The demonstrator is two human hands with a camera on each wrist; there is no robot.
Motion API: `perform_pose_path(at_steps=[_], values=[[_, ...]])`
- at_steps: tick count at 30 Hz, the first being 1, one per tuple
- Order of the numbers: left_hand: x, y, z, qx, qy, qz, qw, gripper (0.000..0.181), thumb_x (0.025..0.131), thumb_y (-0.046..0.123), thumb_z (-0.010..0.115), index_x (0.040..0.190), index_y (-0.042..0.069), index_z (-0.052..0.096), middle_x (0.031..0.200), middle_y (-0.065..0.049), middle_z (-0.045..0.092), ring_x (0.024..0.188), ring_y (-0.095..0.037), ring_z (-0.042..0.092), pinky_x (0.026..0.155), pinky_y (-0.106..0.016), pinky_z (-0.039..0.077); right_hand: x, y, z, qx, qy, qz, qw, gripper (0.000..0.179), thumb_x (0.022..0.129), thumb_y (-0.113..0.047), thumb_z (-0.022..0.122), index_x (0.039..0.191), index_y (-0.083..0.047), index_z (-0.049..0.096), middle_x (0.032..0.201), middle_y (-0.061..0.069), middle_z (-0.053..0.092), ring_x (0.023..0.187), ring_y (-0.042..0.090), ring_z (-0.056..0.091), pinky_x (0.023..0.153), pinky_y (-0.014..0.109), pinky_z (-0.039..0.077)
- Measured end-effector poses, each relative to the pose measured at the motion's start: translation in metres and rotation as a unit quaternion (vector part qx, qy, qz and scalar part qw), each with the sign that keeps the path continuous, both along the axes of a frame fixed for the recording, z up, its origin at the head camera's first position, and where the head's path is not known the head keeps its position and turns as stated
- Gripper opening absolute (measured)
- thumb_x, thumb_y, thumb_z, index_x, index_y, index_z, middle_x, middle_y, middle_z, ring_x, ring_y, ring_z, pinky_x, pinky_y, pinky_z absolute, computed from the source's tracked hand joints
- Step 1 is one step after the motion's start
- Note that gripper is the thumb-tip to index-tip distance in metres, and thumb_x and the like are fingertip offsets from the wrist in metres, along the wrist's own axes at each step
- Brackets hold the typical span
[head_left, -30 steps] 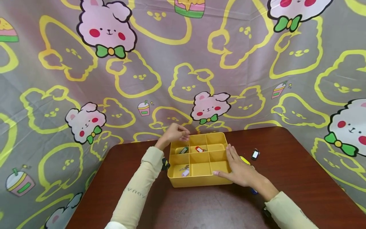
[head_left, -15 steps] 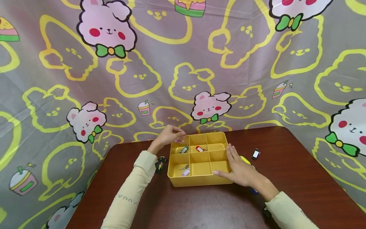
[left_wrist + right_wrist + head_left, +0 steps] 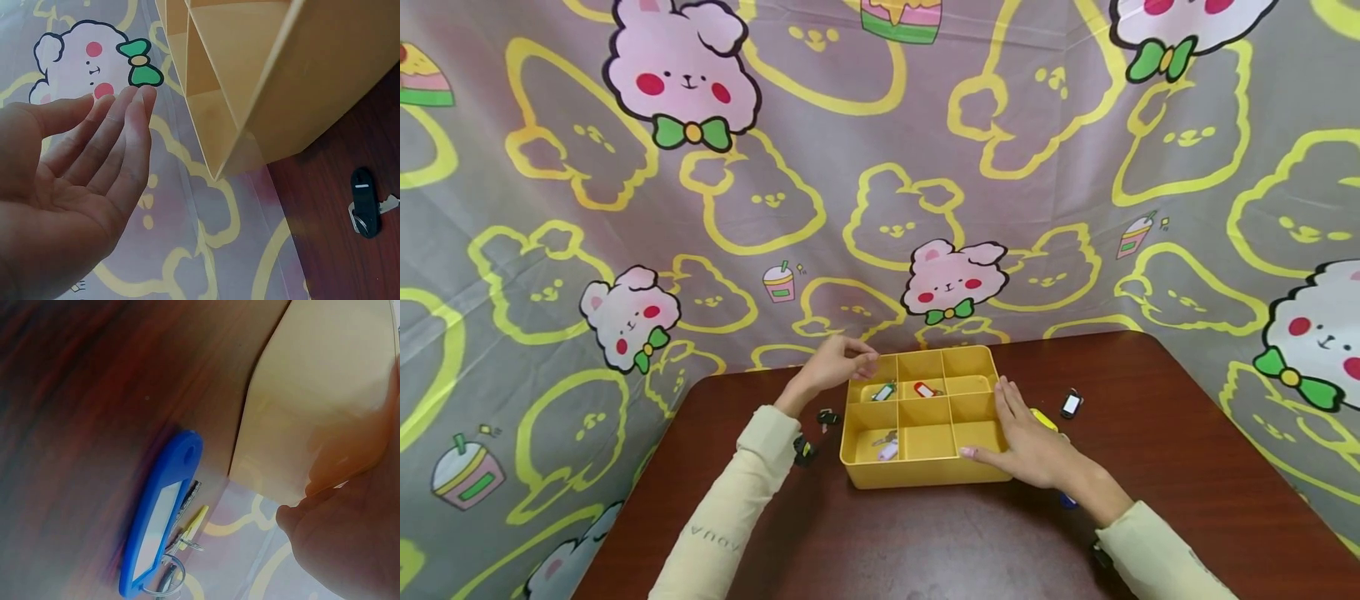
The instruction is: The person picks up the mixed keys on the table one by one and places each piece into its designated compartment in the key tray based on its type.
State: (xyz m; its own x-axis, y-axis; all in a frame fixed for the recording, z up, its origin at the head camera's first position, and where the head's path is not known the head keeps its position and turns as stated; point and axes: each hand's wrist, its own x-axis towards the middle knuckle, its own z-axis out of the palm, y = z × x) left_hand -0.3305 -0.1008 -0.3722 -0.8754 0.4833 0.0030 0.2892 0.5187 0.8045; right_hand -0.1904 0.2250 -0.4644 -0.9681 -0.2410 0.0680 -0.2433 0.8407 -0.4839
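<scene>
A yellow box (image 3: 928, 476) with several compartments stands on the table. My left hand (image 3: 831, 365) hovers at its back left corner, fingers loosely bent and holding nothing; the left wrist view shows the bare palm. My right hand (image 3: 1036, 447) lies with straight fingers along the box's right side, thumb at the front rim. In the back row are a green key tag (image 3: 883, 392) at left and a red key tag (image 3: 924, 389) in the middle. A pale purple key tag (image 3: 888, 451) with keys lies in the front left compartment.
A black key tag (image 3: 364, 201) with a key lies left of the box. To the right are a black-framed key tag (image 3: 1071, 404), a partly hidden yellow tag (image 3: 1042, 419) and a blue key tag (image 3: 159, 515) with keys. A patterned cloth (image 3: 850, 208) hangs behind the table.
My left hand has moved left, away from the back left compartment, and its forearm has uncovered the black key tag. The right hand stays at the box's side.
</scene>
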Motion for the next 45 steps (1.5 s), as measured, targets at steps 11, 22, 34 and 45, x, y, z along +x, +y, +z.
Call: perform_pose_path(at_steps=[11, 22, 34, 45], values=[[0.016, -0.008, 0.003, 0.014, 0.012, -0.012, 0.9998, 0.033, 0.107, 0.017, 0.062, 0.125, -0.008, 0.072, 0.109, -0.028, 0.077, 0.088, -0.020, 0.079, 0.083, -0.035, 0.067, 0.000, 0.000, -0.002, 0.002, -0.004, -0.001, 1.0000, 0.129, 0.089, -0.084, 0.055, 0.166, 0.006, 0.003, 0.177, 0.025, -0.003, 0.165, 0.044, 0.006, 0.123, 0.062, 0.037], [0.024, -0.020, -0.002, -0.012, 0.075, -0.001, 0.9971, 0.024, 0.106, 0.021, 0.065, 0.114, 0.004, 0.079, 0.103, -0.016, 0.080, 0.089, -0.023, 0.077, 0.084, -0.043, 0.066, -0.001, 0.001, -0.003, 0.007, 0.009, -0.002, 0.9999, 0.128, 0.089, -0.084, 0.055, 0.166, 0.006, 0.005, 0.176, 0.025, -0.001, 0.164, 0.045, 0.009, 0.122, 0.060, 0.039], [0.035, -0.038, -0.014, -0.053, 0.122, 0.032, 0.9905, 0.020, 0.104, 0.023, 0.068, 0.116, 0.013, 0.080, 0.108, -0.007, 0.081, 0.091, -0.023, 0.078, 0.077, -0.033, 0.064, -0.002, 0.001, -0.006, 0.010, 0.011, -0.001, 0.9999, 0.128, 0.090, -0.084, 0.054, 0.166, 0.006, 0.005, 0.176, 0.025, -0.002, 0.164, 0.045, 0.008, 0.120, 0.060, 0.041], [0.036, -0.056, -0.027, -0.090, 0.157, 0.065, 0.9813, 0.019, 0.101, 0.022, 0.071, 0.114, 0.013, 0.081, 0.111, -0.006, 0.081, 0.062, -0.010, 0.055, 0.064, -0.026, 0.049, -0.003, 0.001, -0.006, 0.004, 0.008, 0.000, 1.0000, 0.128, 0.089, -0.084, 0.055, 0.166, 0.006, 0.004, 0.177, 0.025, -0.002, 0.164, 0.045, 0.007, 0.121, 0.060, 0.040]])
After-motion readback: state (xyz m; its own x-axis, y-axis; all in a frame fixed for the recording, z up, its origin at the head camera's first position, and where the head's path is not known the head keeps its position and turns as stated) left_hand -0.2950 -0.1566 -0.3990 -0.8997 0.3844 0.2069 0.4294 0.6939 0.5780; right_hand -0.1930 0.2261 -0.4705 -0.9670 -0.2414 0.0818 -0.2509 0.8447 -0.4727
